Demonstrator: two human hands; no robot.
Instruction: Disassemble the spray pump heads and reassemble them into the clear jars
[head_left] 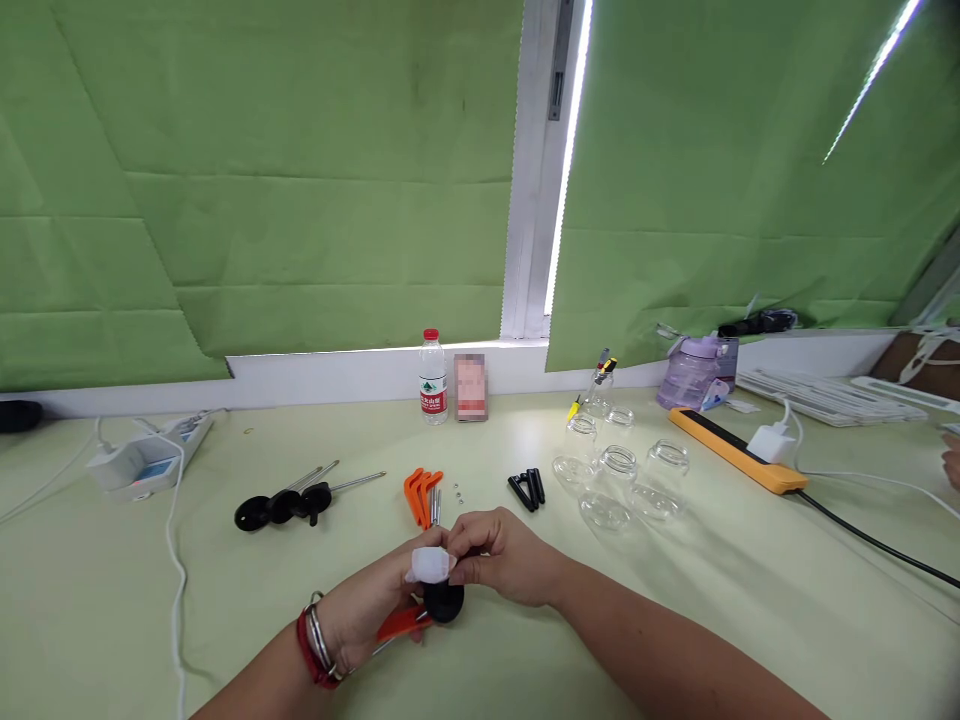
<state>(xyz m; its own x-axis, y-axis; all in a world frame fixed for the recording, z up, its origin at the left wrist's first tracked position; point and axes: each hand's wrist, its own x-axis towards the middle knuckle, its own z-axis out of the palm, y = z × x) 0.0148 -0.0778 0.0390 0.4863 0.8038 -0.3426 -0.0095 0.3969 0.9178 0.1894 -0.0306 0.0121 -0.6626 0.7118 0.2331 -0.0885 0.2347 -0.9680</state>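
My left hand (382, 592), with a red band and metal bangles at its wrist, is closed round an orange handle (401, 623). A black round cap (444, 602) and a thin metal rod sit at this handle. On top, by the left thumb, is a small white piece (431, 565); I cannot tell if it is a wrap or a part. My right hand (510, 560) pinches at the edge of the white piece, its fingertips hiding what they hold. Just beyond lie orange handles (421, 495), metal pins (436, 507) and tiny nuts or rings (460, 493).
Black caps with metal rods (283, 507) lie left, black handle parts (528, 490) ahead. Glass jars (619, 462) stand right, beside an orange power strip (739, 450). A water bottle (433, 380) stands at the back. Another person's hand (951, 460) shows far right.
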